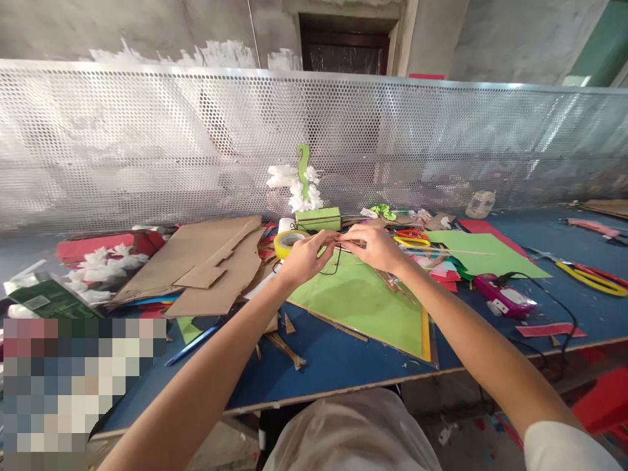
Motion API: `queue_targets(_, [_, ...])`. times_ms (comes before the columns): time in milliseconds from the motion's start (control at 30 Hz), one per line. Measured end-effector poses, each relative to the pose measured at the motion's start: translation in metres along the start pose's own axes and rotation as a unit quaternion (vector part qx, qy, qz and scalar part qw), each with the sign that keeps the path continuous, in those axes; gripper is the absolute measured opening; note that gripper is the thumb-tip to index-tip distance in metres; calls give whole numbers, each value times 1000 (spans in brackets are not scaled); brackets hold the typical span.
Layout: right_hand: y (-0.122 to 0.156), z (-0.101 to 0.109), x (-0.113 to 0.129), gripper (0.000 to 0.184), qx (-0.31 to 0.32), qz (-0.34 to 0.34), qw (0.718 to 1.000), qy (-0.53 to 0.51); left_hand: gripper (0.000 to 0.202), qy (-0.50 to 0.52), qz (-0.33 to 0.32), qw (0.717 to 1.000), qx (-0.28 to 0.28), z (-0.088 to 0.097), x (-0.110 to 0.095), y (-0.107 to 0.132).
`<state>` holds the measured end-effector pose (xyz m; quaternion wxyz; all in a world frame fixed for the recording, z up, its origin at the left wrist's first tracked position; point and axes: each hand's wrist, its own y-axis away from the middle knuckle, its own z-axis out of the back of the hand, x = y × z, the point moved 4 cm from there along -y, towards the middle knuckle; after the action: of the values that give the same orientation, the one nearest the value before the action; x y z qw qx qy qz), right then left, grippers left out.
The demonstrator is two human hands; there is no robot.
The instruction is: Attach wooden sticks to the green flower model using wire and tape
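My left hand [308,254] and my right hand [373,245] meet with fingertips pinched close together above a green sheet [363,301]. A thin black cord [338,260] runs between the fingers and droops in a loop below them. Whether something else is pinched there is hidden by the fingers. A roll of yellow tape [283,245] lies just beyond my left hand. Behind the hands a green block [318,218] carries a curled green paper strip [303,171] with white paper ruffles. Orange-and-yellow-handled scissors [413,238] lie beyond my right hand.
Torn cardboard [196,261] covers the left, near a blue pen [193,343]. On the right lie a light green sheet [490,253], a magenta corded device [505,296] and yellow-handled shears [596,278]. A perforated metal screen [196,144] stands along the back of the blue table [338,373].
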<state>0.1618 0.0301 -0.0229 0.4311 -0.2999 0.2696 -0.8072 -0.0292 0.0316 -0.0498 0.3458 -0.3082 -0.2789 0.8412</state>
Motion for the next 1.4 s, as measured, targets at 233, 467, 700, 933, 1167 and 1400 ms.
queue_targets(233, [0,-1,-3,19,7,-5,1000,-5,31,18,24,999,25,-1,3,-1])
queue_targets(467, [-1,2,1,18,-5,-14,1000,-19,43,310,145,940,12,-16,3,-1])
queue_targets(700, [0,1,-4,19,-19,-20,1000,-11,51,477,240,845,-5,-31,-5,-1])
queue_targets(933, [0,-1,-11,22,-29,-41,999,12,39,285,227,926,103,-32,-5,1])
queue_targets(1167, [0,-2,-14,24,-12,-61,998,33,19,-100,99,979,145,-18,-31,1])
queue_targets(1400, [-1,-10,-15,22,50,-75,996,12,24,-129,51,989,47,5,-35,-4])
